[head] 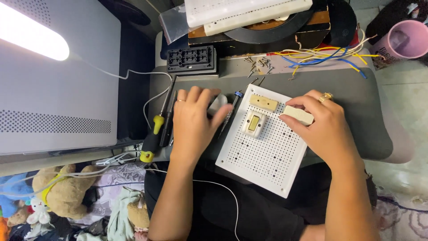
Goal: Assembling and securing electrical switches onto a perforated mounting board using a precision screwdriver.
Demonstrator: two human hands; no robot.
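A: Right hand (pixel 327 127) pinches cream block (pixel 298 114) at perforated board (pixel 263 154) edge; left hand (pixel 194 120) cups grey object (pixel 217 105).
B: Placing step; seating it probably needs hole alignment. Screws (pixel 258 64), wires (pixel 321 56) beyond.

Both arms bare, no sleeves in view. Left hand (pixel 192 120): thin plain ring on one finger. Right hand (pixel 324 127): chunkier gold-coloured ring with a raised top. No watch, no gloves. Dark, black-looking clothing over the lap, thin white cable running across it.
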